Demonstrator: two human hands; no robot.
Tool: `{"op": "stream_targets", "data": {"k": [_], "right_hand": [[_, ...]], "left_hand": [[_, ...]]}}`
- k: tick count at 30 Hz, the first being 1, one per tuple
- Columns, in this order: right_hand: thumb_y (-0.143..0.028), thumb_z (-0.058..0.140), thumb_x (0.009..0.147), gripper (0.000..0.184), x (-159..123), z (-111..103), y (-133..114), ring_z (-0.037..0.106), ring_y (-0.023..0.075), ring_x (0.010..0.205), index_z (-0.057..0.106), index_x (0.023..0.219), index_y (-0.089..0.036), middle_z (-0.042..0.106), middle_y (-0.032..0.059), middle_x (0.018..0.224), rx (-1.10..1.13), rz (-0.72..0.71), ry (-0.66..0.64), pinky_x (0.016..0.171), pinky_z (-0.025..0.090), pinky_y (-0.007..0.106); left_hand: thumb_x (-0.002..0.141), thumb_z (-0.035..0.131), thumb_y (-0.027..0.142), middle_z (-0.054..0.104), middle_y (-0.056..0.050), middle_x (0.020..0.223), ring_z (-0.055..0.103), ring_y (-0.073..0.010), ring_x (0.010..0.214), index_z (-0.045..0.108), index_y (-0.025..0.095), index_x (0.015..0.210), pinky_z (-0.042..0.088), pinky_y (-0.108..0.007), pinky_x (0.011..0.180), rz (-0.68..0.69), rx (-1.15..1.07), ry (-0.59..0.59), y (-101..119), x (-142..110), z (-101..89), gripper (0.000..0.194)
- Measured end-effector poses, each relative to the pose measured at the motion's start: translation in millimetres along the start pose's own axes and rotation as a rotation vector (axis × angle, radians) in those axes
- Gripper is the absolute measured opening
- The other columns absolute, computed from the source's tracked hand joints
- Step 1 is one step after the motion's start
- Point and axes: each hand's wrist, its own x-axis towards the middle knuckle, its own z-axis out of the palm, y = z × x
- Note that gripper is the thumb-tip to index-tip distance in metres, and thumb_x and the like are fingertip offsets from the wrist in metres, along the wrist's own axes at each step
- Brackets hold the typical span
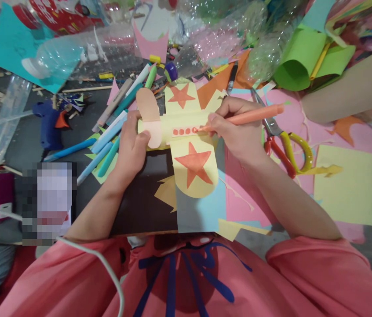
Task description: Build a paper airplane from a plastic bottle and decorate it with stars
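A yellow paper airplane model (186, 119) with a rolled body lies crosswise before me. Its two wings each carry a red-orange star, and a row of small red-orange marks runs along the body. My left hand (134, 143) grips the left end of the body, thumb on the pale pink tail piece (149, 119). In my right hand (238, 127) is an orange marker (255, 115), pinched near its tip. That tip touches the body at the right end of the row of marks.
Red-and-yellow scissors (286, 149) lie right of my right hand. Several markers (107, 136) and a blue glue gun (49, 127) are on the left. Plastic bottles (83, 50) and a green paper roll (300, 57) stand behind. Another person's arm (347, 88) reaches in from the right.
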Motion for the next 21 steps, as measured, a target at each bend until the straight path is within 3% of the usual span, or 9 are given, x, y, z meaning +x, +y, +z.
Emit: {"op": "stream_targets", "data": {"k": [7, 13, 21], "right_hand": [[-0.039, 0.071, 0.084, 0.042, -2.0, 1.5, 1.4, 0.049, 0.0118, 0.052, 0.043, 0.057, -0.025, 0.049, -0.0059, 0.053, -0.003, -0.013, 0.008, 0.051, 0.038, 0.029], [-0.026, 0.069, 0.08, 0.038, -1.7, 0.4, -1.4, 0.043, 0.0103, 0.049, 0.042, 0.053, -0.024, 0.046, -0.0059, 0.051, 0.003, -0.021, -0.008, 0.049, 0.031, 0.027], [-0.031, 0.071, 0.083, 0.038, -1.7, 0.2, -0.6, 0.048, 0.0102, 0.05, 0.046, 0.056, -0.024, 0.051, -0.0064, 0.052, 0.035, -0.011, -0.01, 0.051, 0.035, 0.027]], "left_hand": [[0.094, 0.038, 0.073, 0.06, -0.006, 0.103, 0.059, -0.0255, 0.091, 0.057, 0.029, 0.111, 0.05, -0.041, 0.087, 0.011, 0.0, 0.009, 1.6, 0.3, 0.9, 0.05], [0.094, 0.042, 0.071, 0.06, -0.006, 0.104, 0.059, -0.0254, 0.092, 0.058, 0.029, 0.113, 0.05, -0.041, 0.089, 0.023, -0.017, 0.002, -1.2, 0.3, 0.1, 0.049], [0.094, 0.043, 0.068, 0.061, -0.006, 0.103, 0.06, -0.0255, 0.091, 0.058, 0.028, 0.111, 0.051, -0.041, 0.082, 0.006, -0.01, 0.021, -0.6, 0.3, 1.0, 0.046]]}}
